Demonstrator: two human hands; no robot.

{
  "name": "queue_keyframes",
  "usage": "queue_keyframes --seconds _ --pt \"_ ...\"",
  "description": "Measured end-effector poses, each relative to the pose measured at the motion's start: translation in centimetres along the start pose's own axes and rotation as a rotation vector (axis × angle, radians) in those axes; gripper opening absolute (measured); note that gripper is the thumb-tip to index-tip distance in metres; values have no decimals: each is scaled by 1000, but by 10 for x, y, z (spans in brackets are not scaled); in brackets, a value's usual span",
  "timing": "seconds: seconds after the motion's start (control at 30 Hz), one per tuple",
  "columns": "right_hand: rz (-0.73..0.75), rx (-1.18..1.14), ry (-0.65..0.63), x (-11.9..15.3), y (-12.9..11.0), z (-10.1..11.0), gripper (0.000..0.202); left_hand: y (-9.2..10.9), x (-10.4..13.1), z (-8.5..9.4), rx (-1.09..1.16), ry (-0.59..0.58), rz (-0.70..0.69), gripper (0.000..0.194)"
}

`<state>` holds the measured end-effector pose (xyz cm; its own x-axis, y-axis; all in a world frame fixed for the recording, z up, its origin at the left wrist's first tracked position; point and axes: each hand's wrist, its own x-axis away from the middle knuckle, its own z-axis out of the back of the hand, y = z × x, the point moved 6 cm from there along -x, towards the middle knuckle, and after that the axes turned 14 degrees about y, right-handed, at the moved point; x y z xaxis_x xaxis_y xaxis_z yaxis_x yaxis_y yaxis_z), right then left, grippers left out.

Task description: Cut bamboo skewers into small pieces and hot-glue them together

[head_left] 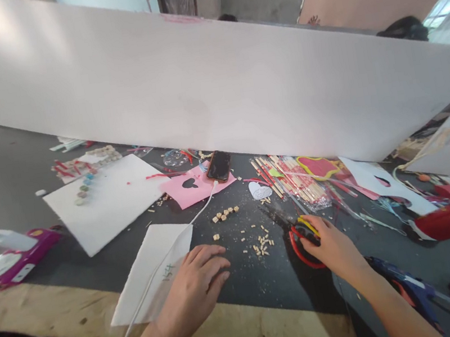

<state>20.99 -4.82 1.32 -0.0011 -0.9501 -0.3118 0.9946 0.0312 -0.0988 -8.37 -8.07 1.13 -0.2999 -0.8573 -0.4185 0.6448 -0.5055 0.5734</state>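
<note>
Partition, long, flat and white [196, 93], stands along the far side of my dark grey tabletop [270, 289]. On the left lies a large white rectangular board [115, 203]; nearer me, a smaller white paper sheet with handwriting [139, 273]. Ahead on the right, a bundle of slim pale wooden sticks [302, 187] lies by its clear, red-printed wrapping, full-length, seemingly uncut.

My left hand [206, 277]: empty, fingers loosely spread above the paper's right edge. My right hand [331, 243]: wrapped round the red-and-yellow handles of dark-bladed scissors [293, 227]; can't tell how far the blades are parted.

Small blocky clusters of pale short pieces [226, 214] sit in a row beyond the loose, short pale stick-like bits [263, 245] between my hands. My judgement: partway; cutting started, a few pieces grouped, many bits loose, plenty of sticks whole.
</note>
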Motion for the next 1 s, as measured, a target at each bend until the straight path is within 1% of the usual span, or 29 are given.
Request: queue_keyframes --seconds 0.17,0.3,0.47,0.57,0.7,0.83,0.9,1.0 --pt "-43 39 52 -8 10 2 42 3 4 1 20 -47 -4 17" --pt "-23 84 93 -16 16 -6 42 1 1 2 -37 -97 19 19" --pt "62 124 127 -23 17 -16 39 -16 -20 12 -180 -107 75 24" --pt "130 138 143 -22 12 -13 34 -25 -35 12 -226 -149 79 26" --pt "178 118 181 -7 2 2 35 -30 -47 0 -238 -224 42 26" --pt "248 -9 255 22 -15 18 37 -33 -55 -11 -250 -244 30 25" --pt "263 -53 276 37 -20 20 38 -35 -57 -15 -264 -240 34 24" --pt "245 -81 291 54 -22 17 38 -38 -58 -19 -284 -232 39 22"
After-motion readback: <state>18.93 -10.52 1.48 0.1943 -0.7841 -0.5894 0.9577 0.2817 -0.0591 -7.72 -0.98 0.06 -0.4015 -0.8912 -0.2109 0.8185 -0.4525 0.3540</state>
